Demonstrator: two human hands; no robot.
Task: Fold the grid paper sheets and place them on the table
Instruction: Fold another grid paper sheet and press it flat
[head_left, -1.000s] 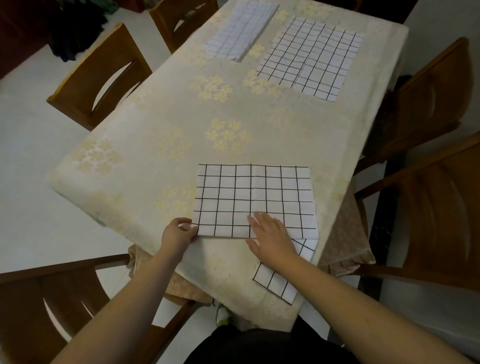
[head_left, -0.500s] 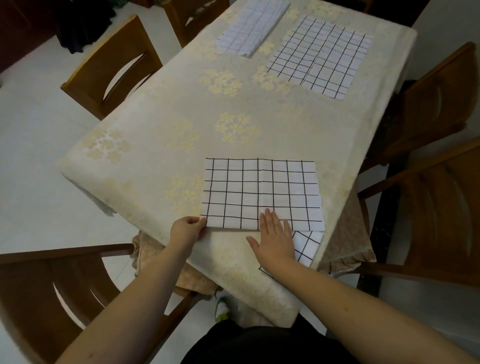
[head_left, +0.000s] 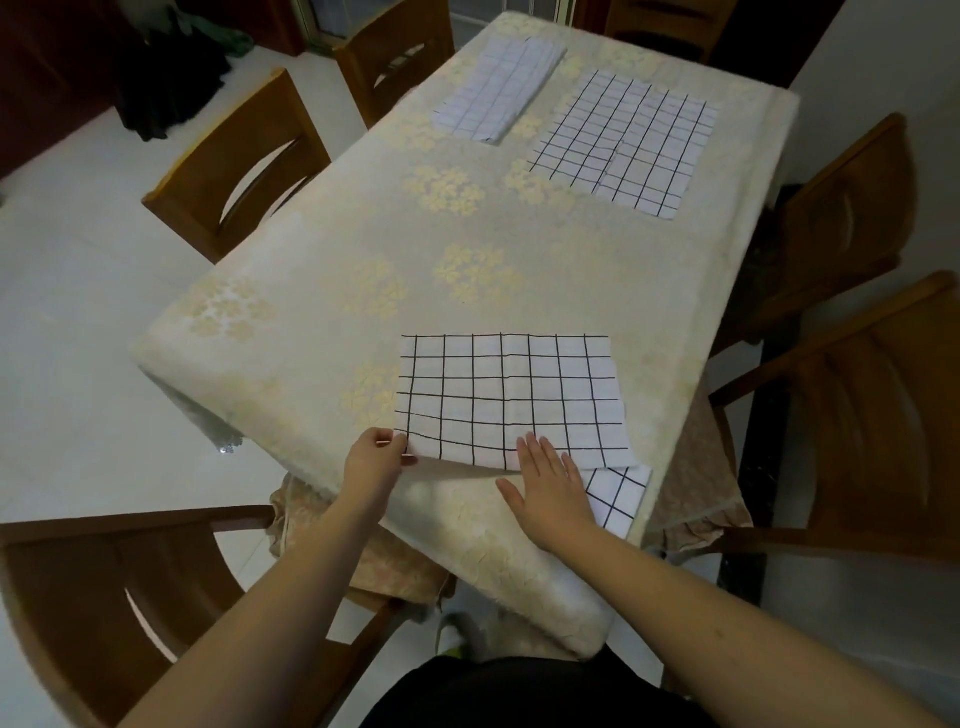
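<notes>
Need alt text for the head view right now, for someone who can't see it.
The left hand pinches the near corner of a grid paper sheet while the right hand presses flat on its near edge. Two more grid papers lie across the table.

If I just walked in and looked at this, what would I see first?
First you'd notice the big white grid paper sheet at the near edge of the table, with the left hand pinching its near-left corner and the right hand lying flat on its near edge. Far across the table lie a pale folded stack and, to its right, more grid sheets.
</notes>
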